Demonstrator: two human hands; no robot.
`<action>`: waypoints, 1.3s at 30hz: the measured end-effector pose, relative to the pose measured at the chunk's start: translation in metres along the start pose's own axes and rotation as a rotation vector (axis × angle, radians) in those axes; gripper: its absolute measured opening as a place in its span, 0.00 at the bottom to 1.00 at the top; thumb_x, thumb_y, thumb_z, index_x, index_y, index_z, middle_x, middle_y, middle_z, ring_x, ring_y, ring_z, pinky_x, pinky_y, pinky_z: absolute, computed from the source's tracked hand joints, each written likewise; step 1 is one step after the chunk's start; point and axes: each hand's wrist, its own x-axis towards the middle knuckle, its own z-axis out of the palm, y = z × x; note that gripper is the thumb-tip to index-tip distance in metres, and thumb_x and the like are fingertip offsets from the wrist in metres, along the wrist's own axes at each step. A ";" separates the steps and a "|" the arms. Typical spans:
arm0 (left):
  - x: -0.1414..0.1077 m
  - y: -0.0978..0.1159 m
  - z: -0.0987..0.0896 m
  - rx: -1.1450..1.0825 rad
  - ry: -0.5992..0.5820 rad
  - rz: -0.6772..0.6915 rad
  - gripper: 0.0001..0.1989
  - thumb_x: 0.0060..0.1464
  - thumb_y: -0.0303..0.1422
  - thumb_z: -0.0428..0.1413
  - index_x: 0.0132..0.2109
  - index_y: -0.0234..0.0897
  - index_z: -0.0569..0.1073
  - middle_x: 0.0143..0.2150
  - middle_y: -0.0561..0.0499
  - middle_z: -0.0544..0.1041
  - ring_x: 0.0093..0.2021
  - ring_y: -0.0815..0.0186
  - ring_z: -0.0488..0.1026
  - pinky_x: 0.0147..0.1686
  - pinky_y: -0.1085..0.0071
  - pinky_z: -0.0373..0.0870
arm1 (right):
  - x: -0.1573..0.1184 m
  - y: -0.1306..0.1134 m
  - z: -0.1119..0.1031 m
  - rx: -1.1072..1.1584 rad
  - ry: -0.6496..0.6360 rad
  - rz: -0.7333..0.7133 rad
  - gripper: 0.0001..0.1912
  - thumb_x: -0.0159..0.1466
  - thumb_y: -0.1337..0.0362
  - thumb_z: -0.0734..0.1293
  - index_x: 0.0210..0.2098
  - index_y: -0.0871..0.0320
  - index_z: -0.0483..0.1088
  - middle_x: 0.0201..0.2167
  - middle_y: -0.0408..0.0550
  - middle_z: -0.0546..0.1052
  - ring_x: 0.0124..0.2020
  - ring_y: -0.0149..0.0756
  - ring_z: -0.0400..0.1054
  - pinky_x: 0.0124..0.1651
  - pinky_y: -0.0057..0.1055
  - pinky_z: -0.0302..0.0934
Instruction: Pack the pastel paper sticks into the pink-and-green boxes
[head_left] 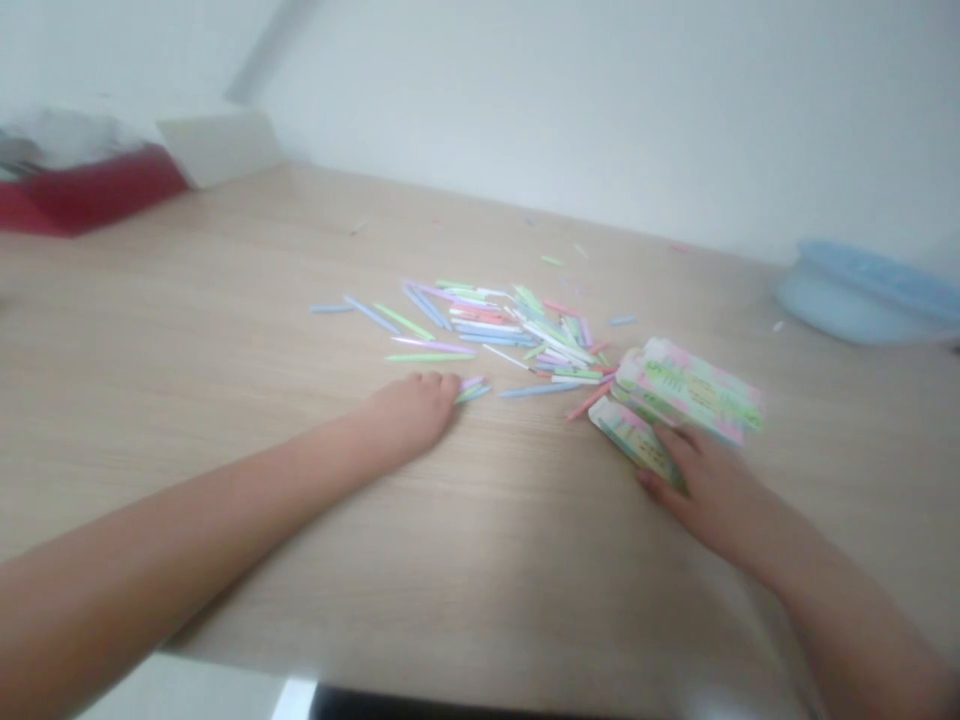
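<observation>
no text can be read, blurred markings on the pastel packaging (697,388), too smeared to make out

This is an indoor room, though whether it belongs to a home, an office or a small workroom cannot be told for sure. A plain, pale wall (570,120) runs behind a broad table (420,580) with a light wood-grain top, which would suit any of the three. Pastel sticks (495,338) lie loose on it beside printed cartons (697,388), giving the look of a craft or packing spot. A blue basin (847,297) near the wall at the right is a household sort of thing. At the far left are a red box (97,195) and a pale panel (225,148), both blurred.
</observation>
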 end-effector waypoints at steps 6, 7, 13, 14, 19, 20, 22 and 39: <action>-0.003 -0.007 0.001 -0.276 0.091 -0.052 0.13 0.68 0.39 0.53 0.50 0.33 0.73 0.48 0.36 0.80 0.51 0.45 0.78 0.54 0.50 0.73 | 0.006 -0.007 -0.012 0.160 -0.037 -0.008 0.26 0.65 0.46 0.67 0.54 0.59 0.72 0.52 0.66 0.78 0.51 0.62 0.75 0.54 0.57 0.70; -0.005 -0.007 0.000 -0.347 0.120 -0.062 0.14 0.66 0.40 0.56 0.49 0.34 0.74 0.47 0.37 0.80 0.51 0.46 0.78 0.55 0.49 0.72 | 0.006 -0.011 -0.018 0.200 -0.079 -0.003 0.24 0.64 0.46 0.69 0.50 0.57 0.73 0.49 0.63 0.80 0.48 0.60 0.76 0.51 0.55 0.72; 0.002 0.002 -0.013 -0.949 0.407 -0.159 0.16 0.63 0.47 0.58 0.47 0.40 0.74 0.40 0.46 0.81 0.44 0.54 0.81 0.51 0.56 0.77 | 0.018 -0.065 -0.061 0.434 -0.126 -0.149 0.38 0.61 0.48 0.74 0.66 0.54 0.62 0.58 0.58 0.77 0.52 0.56 0.76 0.52 0.51 0.71; 0.009 0.005 -0.018 -1.070 0.450 -0.182 0.16 0.65 0.49 0.56 0.45 0.40 0.73 0.36 0.47 0.80 0.39 0.57 0.81 0.47 0.58 0.79 | 0.022 -0.077 -0.067 0.450 -0.108 -0.196 0.42 0.60 0.50 0.75 0.69 0.53 0.58 0.61 0.58 0.75 0.54 0.57 0.75 0.55 0.52 0.69; 0.042 0.015 -0.050 -1.584 0.627 -0.221 0.17 0.69 0.48 0.52 0.38 0.41 0.65 0.32 0.52 0.77 0.37 0.66 0.81 0.45 0.66 0.83 | 0.050 -0.126 -0.070 0.542 -0.098 -0.223 0.31 0.64 0.57 0.71 0.64 0.55 0.64 0.54 0.57 0.79 0.50 0.54 0.76 0.54 0.51 0.69; 0.044 0.016 -0.055 -1.732 0.651 -0.222 0.14 0.69 0.44 0.54 0.38 0.41 0.65 0.32 0.53 0.77 0.38 0.67 0.82 0.47 0.66 0.82 | 0.055 -0.133 -0.066 0.575 -0.080 -0.230 0.33 0.63 0.56 0.72 0.65 0.56 0.62 0.57 0.59 0.78 0.52 0.55 0.75 0.55 0.52 0.69; 0.043 0.019 -0.061 -2.070 0.672 -0.221 0.09 0.67 0.35 0.58 0.39 0.41 0.66 0.33 0.54 0.78 0.41 0.67 0.82 0.49 0.67 0.82 | 0.059 -0.143 -0.055 0.637 -0.050 -0.254 0.38 0.63 0.54 0.73 0.67 0.57 0.60 0.60 0.60 0.75 0.57 0.56 0.73 0.58 0.53 0.67; 0.010 0.054 -0.029 -1.999 0.585 -0.261 0.09 0.59 0.33 0.63 0.44 0.39 0.72 0.33 0.54 0.81 0.44 0.62 0.84 0.58 0.61 0.76 | 0.028 -0.166 -0.039 0.703 0.054 -0.244 0.36 0.65 0.56 0.71 0.68 0.55 0.56 0.61 0.60 0.74 0.58 0.56 0.73 0.59 0.56 0.69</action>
